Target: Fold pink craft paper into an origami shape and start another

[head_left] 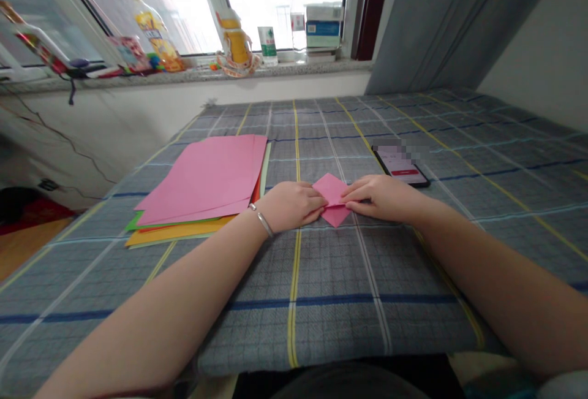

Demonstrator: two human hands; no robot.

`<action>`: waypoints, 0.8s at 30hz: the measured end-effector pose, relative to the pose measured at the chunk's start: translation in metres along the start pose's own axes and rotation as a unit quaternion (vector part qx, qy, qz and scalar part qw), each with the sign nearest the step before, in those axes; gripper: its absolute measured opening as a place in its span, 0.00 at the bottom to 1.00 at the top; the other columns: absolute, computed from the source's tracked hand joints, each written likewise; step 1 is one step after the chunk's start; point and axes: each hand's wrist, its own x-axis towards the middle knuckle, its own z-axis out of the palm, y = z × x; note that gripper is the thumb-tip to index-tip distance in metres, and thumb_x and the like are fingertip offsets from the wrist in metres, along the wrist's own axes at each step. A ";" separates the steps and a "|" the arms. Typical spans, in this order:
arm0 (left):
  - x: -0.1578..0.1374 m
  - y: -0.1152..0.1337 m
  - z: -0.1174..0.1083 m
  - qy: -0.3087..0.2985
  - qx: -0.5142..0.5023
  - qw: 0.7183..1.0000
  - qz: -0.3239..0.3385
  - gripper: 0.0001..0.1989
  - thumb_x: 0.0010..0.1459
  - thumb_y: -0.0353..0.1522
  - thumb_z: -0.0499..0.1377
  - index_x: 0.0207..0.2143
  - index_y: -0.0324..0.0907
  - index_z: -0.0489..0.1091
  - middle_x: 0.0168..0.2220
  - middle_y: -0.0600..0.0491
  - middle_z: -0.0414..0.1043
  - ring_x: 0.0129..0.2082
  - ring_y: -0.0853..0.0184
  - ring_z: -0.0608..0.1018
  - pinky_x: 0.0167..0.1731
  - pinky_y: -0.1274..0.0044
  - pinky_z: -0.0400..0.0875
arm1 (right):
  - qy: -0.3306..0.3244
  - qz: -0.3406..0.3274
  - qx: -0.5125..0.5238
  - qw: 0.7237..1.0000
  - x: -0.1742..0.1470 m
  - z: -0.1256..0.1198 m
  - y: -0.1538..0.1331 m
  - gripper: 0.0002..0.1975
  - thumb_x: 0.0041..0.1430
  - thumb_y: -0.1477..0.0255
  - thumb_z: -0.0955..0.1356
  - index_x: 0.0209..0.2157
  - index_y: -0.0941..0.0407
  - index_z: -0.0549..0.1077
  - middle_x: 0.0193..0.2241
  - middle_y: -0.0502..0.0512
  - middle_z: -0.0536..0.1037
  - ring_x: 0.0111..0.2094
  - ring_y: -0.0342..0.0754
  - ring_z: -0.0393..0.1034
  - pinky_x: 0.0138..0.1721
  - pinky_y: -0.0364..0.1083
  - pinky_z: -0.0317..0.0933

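A small piece of folded pink paper (331,188) lies on the plaid cloth, roughly diamond-shaped, with a crease or raised edge running across its middle. My left hand (294,204), with a silver bangle at the wrist, has its fingers closed together on the paper's left corner. At the right corner, my right hand (380,198) grips the paper between thumb and fingers. Both hands hide the side corners. Left of my left hand is a stack of coloured sheets (206,172), pink on top, with green, orange and yellow edges showing beneath.
Beyond my right hand a phone (399,166) lies with its screen lit. The grey plaid cloth (331,325) covers the whole surface. Along the windowsill (193,74) stand a juice bottle (158,34), a yellow jug-like bottle (236,37), clear bottles and boxes (323,28).
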 end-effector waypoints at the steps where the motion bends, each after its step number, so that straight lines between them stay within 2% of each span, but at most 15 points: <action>1: 0.001 0.002 0.000 0.005 0.001 1.000 -0.014 0.15 0.65 0.34 0.48 0.42 0.40 0.74 0.40 0.48 0.77 0.40 0.64 0.78 0.43 0.73 0.70 | 0.002 0.005 -0.004 1.000 0.000 0.000 -0.001 0.14 0.63 0.68 0.62 0.37 0.52 0.80 0.38 0.52 0.81 0.40 0.48 0.73 0.44 0.47 0.63; 5: 0.004 0.009 0.000 0.023 -0.010 0.997 -0.068 0.13 0.62 0.31 0.50 0.41 0.39 0.74 0.37 0.49 0.77 0.36 0.65 0.77 0.40 0.73 0.71 | 0.020 0.037 -0.045 0.998 0.002 0.004 -0.007 0.13 0.61 0.70 0.63 0.38 0.52 0.80 0.36 0.53 0.81 0.38 0.49 0.73 0.39 0.46 0.62; 10: 0.006 0.010 0.003 0.049 -0.058 0.991 -0.107 0.13 0.63 0.31 0.50 0.40 0.39 0.74 0.37 0.50 0.77 0.38 0.65 0.76 0.42 0.73 0.70 | 0.044 0.051 -0.078 0.995 0.005 0.012 -0.014 0.11 0.60 0.69 0.64 0.36 0.52 0.79 0.37 0.53 0.80 0.38 0.49 0.72 0.38 0.46 0.61; 13: 0.006 0.007 0.005 0.047 -0.086 0.990 -0.097 0.15 0.65 0.34 0.49 0.39 0.40 0.75 0.39 0.50 0.77 0.39 0.66 0.76 0.43 0.73 0.69 | 0.051 0.051 -0.060 0.996 0.007 0.014 -0.015 0.12 0.62 0.68 0.63 0.36 0.52 0.79 0.39 0.53 0.79 0.39 0.49 0.72 0.40 0.46 0.61; 19: 0.007 0.000 0.009 0.053 -0.160 0.981 -0.093 0.17 0.66 0.37 0.49 0.33 0.39 0.75 0.37 0.49 0.76 0.38 0.67 0.75 0.45 0.73 0.68 | 0.046 0.055 0.037 0.997 0.008 0.014 -0.011 0.13 0.63 0.68 0.64 0.31 0.54 0.78 0.34 0.54 0.78 0.35 0.45 0.70 0.38 0.44 0.61; 24: 0.009 -0.001 0.014 0.062 -0.186 0.971 -0.138 0.13 0.63 0.35 0.54 0.29 0.40 0.73 0.31 0.51 0.73 0.34 0.67 0.73 0.40 0.74 0.68 | 0.042 0.093 0.078 0.992 0.010 0.015 -0.009 0.13 0.63 0.67 0.63 0.30 0.55 0.77 0.30 0.53 0.77 0.33 0.45 0.69 0.35 0.44 0.59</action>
